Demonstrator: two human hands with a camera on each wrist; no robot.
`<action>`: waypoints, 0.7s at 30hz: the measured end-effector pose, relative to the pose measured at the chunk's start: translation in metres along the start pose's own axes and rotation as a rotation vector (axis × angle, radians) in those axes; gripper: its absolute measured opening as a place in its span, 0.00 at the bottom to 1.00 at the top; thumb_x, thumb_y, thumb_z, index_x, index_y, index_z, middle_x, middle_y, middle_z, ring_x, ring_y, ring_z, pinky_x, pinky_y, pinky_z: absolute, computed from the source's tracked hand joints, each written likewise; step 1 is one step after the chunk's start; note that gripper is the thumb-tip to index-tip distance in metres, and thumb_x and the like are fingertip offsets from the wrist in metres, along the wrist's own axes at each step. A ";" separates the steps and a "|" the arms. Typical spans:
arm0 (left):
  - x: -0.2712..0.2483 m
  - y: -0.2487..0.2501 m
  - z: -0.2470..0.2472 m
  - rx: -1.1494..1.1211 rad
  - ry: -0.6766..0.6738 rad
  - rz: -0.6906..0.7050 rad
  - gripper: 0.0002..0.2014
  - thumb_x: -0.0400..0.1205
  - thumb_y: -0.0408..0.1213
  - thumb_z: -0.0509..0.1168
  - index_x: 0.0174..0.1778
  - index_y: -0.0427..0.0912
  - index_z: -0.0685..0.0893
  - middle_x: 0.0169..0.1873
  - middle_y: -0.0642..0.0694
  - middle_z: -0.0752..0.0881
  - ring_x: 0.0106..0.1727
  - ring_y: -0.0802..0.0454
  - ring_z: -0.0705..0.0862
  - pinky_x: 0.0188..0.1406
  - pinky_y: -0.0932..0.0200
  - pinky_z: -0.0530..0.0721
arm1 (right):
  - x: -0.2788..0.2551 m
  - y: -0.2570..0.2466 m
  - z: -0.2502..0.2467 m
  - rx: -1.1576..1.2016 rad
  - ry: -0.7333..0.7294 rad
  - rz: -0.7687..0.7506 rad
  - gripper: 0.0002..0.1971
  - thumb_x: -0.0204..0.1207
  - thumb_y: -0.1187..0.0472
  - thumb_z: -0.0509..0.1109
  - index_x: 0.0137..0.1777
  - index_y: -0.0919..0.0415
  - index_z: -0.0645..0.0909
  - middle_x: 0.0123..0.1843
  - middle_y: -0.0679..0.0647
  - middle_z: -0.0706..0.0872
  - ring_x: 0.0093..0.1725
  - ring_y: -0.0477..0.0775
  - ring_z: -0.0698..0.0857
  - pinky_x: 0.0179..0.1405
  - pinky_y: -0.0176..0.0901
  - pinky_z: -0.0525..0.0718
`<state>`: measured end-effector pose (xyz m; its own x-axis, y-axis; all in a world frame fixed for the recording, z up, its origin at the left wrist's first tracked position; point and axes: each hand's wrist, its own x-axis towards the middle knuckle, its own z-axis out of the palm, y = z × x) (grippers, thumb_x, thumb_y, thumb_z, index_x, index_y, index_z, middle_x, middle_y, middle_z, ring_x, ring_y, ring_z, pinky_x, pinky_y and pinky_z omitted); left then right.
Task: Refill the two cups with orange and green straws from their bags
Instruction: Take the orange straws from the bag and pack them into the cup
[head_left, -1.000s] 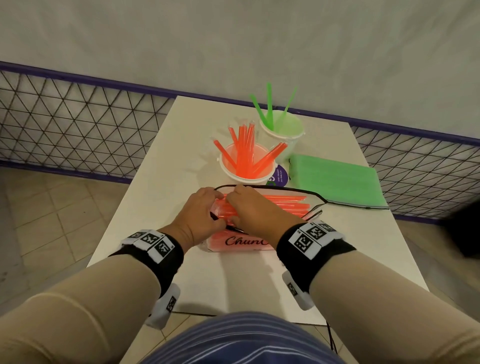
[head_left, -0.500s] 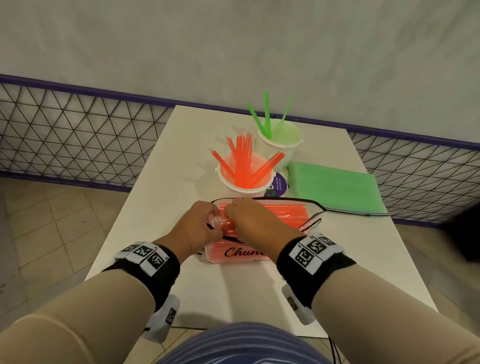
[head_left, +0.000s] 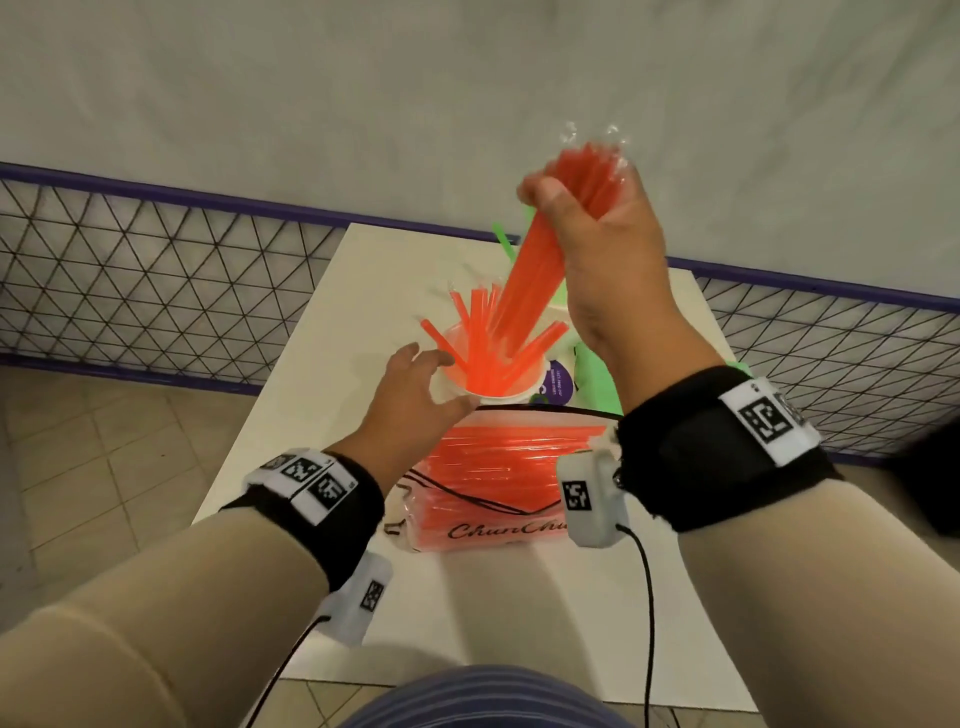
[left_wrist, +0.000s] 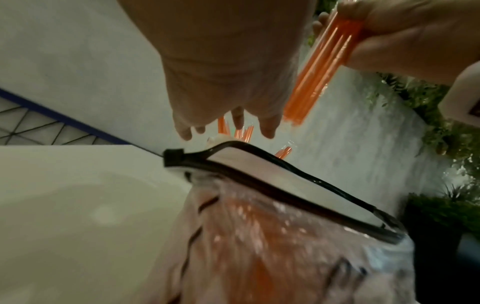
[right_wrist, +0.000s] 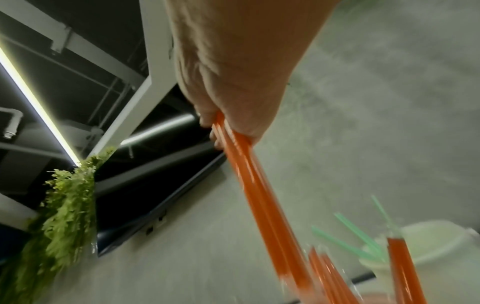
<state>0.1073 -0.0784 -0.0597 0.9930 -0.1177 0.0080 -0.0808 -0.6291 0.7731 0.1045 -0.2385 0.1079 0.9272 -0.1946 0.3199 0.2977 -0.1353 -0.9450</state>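
My right hand (head_left: 582, 208) is raised above the table and grips a bundle of orange straws (head_left: 535, 270), tilted so their lower ends point down into the orange cup (head_left: 498, 395). That cup holds several orange straws. My left hand (head_left: 415, 384) is open, fingers spread beside the cup's left rim, above the clear bag of orange straws (head_left: 498, 483) lying open near me. The green cup (right_wrist: 436, 246), with a few green straws (right_wrist: 355, 234), stands behind the orange cup and is mostly hidden by my right hand in the head view. The wrist views show the gripped bundle (right_wrist: 259, 195) (left_wrist: 322, 67).
The white table (head_left: 322, 364) is narrow; its left edge drops to a tiled floor. A green bag of straws (head_left: 592, 379) lies to the right of the cups, mostly behind my right arm. A black mesh fence (head_left: 156, 291) runs behind the table.
My right hand has pulled a bundle of orange straws out of the bag and lifted it over the orange cup. My left hand let go of the bag and moved to the cup.
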 end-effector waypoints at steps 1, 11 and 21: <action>0.005 0.004 0.001 0.020 -0.043 -0.029 0.26 0.76 0.53 0.73 0.69 0.53 0.76 0.82 0.44 0.58 0.82 0.48 0.59 0.70 0.61 0.60 | 0.002 0.005 0.004 0.018 0.046 0.005 0.14 0.79 0.55 0.71 0.63 0.51 0.79 0.55 0.45 0.88 0.55 0.42 0.86 0.53 0.38 0.84; 0.017 0.009 0.005 0.099 -0.053 -0.002 0.18 0.75 0.52 0.74 0.48 0.42 0.81 0.81 0.42 0.64 0.79 0.43 0.67 0.62 0.56 0.68 | -0.013 0.120 0.014 -0.444 -0.097 0.281 0.13 0.81 0.56 0.68 0.64 0.55 0.79 0.60 0.50 0.86 0.61 0.54 0.84 0.61 0.45 0.79; 0.016 0.011 0.004 0.061 -0.053 -0.036 0.18 0.74 0.49 0.76 0.47 0.40 0.81 0.85 0.45 0.56 0.83 0.49 0.62 0.63 0.63 0.64 | 0.025 0.123 0.026 -0.950 -0.189 0.273 0.12 0.76 0.64 0.71 0.58 0.66 0.80 0.55 0.59 0.86 0.57 0.60 0.85 0.45 0.43 0.77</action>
<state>0.1221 -0.0899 -0.0539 0.9896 -0.1334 -0.0538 -0.0517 -0.6789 0.7324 0.1702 -0.2351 -0.0017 0.9821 -0.1883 0.0066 -0.1583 -0.8438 -0.5127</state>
